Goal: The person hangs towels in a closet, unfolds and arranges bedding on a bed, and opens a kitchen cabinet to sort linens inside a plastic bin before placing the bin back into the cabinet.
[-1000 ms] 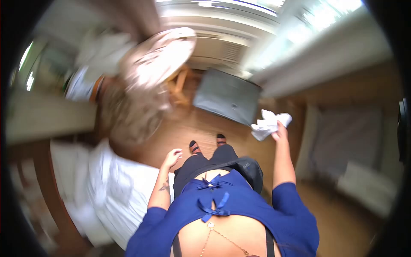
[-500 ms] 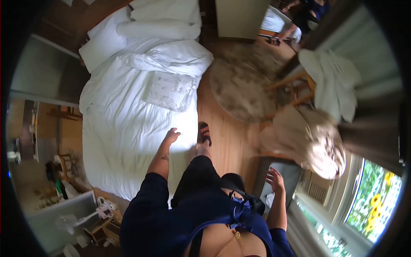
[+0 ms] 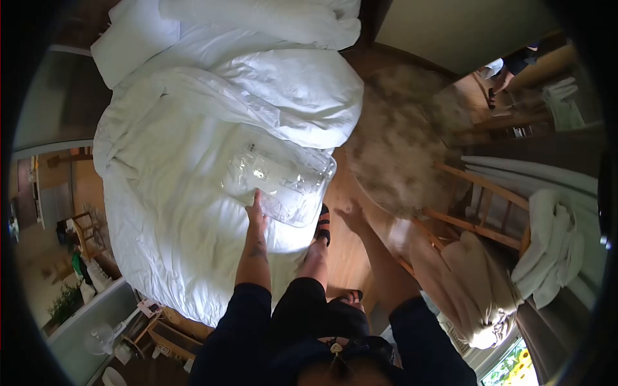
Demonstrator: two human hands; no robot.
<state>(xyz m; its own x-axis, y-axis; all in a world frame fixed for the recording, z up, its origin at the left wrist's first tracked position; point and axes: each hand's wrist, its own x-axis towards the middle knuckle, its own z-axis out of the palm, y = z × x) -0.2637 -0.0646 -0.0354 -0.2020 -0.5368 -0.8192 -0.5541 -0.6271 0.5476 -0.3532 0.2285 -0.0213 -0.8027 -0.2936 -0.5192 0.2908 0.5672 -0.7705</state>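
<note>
A clear plastic package (image 3: pixel 290 170) with folded pale contents lies on the white duvet (image 3: pixel 167 174) near the right side of the bed. At its near left corner is my left hand (image 3: pixel 256 211), with a finger stretched out over the plastic and the thumb apart; no grip on it shows. My right hand (image 3: pixel 351 216) is over the wooden floor, to the right of the package and apart from it. It looks open and holds nothing, though its fingers are slightly blurred.
White pillows (image 3: pixel 138 45) lie at the bed's far end. A round shaggy rug (image 3: pixel 405 141) is on the floor to the right. Wooden chairs (image 3: pixel 479 219) with beige cloth (image 3: pixel 457 276) and white cloth (image 3: pixel 550 244) stand beyond it. A white fan (image 3: pixel 100 338) is at lower left.
I have come closer to the package and lean over the bed. My left hand has moved forward to its edge. My right hand has swung from the far right to in front of me.
</note>
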